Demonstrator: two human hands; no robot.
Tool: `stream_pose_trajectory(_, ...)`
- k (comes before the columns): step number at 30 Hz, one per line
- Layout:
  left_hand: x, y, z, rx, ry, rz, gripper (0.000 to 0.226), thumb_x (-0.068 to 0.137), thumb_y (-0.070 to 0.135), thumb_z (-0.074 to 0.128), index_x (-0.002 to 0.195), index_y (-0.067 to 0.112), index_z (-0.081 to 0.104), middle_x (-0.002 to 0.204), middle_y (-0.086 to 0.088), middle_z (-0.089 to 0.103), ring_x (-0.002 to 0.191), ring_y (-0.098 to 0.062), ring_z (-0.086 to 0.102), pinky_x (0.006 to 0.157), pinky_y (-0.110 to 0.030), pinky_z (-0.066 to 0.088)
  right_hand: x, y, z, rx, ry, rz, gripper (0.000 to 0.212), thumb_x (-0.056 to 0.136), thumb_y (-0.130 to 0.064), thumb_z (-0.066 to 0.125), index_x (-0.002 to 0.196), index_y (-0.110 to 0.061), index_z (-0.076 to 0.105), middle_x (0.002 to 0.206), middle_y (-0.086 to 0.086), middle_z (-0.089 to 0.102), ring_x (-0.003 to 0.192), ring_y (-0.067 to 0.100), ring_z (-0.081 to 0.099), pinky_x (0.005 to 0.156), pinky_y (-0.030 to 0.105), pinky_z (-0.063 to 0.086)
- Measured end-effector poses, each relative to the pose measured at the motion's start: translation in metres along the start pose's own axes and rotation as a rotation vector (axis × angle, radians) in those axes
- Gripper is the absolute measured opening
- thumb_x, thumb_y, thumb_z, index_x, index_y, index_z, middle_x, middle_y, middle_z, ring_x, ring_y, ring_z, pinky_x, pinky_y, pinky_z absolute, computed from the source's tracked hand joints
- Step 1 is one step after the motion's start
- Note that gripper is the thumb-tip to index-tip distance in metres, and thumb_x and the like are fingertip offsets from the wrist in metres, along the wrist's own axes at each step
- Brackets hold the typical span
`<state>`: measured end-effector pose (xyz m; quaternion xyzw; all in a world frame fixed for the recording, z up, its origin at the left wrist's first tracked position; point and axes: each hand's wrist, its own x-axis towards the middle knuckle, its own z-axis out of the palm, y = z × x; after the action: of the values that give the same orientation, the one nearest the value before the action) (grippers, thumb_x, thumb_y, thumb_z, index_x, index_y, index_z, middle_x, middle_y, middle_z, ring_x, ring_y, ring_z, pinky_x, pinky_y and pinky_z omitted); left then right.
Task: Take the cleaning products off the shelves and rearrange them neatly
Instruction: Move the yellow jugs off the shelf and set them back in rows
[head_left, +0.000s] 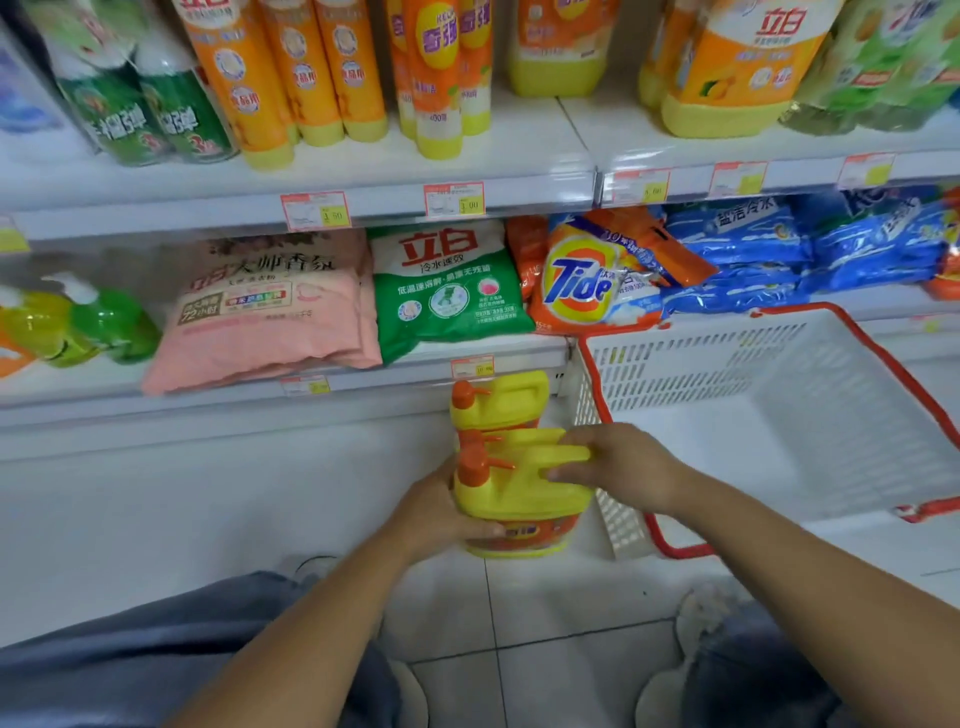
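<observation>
- Head view: front yellow jug (519, 499) stands on the floor (545, 613), just left of the white basket (779, 364).
- Left hand (436, 512): fingers clamped round the jug's side.
- Right hand (623, 467): fingers pinching its handle.

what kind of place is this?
Most likely a shop's cleaning-products aisle: white shelves carrying red-and-yellow paper price tags on their edges, rows of packaged detergent such as an orange plastic Tide bag, and a white plastic shopping basket with a red rim.
</observation>
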<state>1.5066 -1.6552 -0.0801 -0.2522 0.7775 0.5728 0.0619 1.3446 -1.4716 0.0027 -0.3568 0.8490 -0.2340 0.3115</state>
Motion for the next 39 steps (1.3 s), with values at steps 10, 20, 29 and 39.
stream_pose_trajectory(10, 0.004, 0.130, -0.038, -0.180, 0.247, 0.285, 0.089, 0.036, 0.054, 0.097, 0.116, 0.030, 0.066, 0.110, 0.007, 0.074, 0.104, -0.015, 0.070, 0.091, -0.047, 0.056, -0.029, -0.020, -0.079, 0.470, 0.054, -0.189, 0.099, 0.070, -0.018, 0.090, 0.142, -0.047, 0.030, 0.135, -0.022, 0.053, 0.122, -0.006, 0.051, 0.091, 0.014, 0.048)
stream_pose_trajectory(20, 0.055, 0.285, -0.107, 0.050, 0.348, 0.652, 0.079, 0.052, 0.047, 0.093, 0.121, 0.042, 0.055, 0.107, 0.027, 0.066, 0.098, 0.012, 0.061, 0.082, -0.013, 0.050, 0.054, -0.067, -0.183, 0.428, 0.634, -0.392, 0.095, 0.048, -0.033, 0.097, 0.130, -0.018, 0.052, 0.111, -0.009, 0.071, 0.097, -0.001, 0.068, 0.076, 0.017, 0.055)
stream_pose_trajectory(29, 0.165, 0.276, -0.140, 0.526, 0.403, 0.632, 0.080, 0.075, 0.056, 0.076, 0.143, 0.041, 0.036, 0.145, 0.018, 0.049, 0.130, -0.008, 0.047, 0.098, -0.030, 0.044, 0.146, -0.078, -0.261, 0.283, 0.737, -0.455, 0.095, 0.053, -0.030, 0.096, 0.135, -0.025, 0.046, 0.115, -0.016, 0.067, 0.101, -0.008, 0.063, 0.083, 0.018, 0.055)
stream_pose_trajectory(39, 0.220, 0.238, -0.143, 1.066, 0.644, 0.618, 0.075, 0.084, 0.081, 0.037, 0.140, 0.034, 0.050, 0.145, 0.016, 0.051, 0.132, -0.008, 0.048, 0.103, -0.028, 0.042, 0.214, -0.055, -0.297, 0.412, 0.521, -0.417, 0.100, 0.053, -0.037, 0.095, 0.137, -0.027, 0.042, 0.119, -0.004, 0.070, 0.101, 0.011, 0.071, 0.076, 0.031, 0.059)
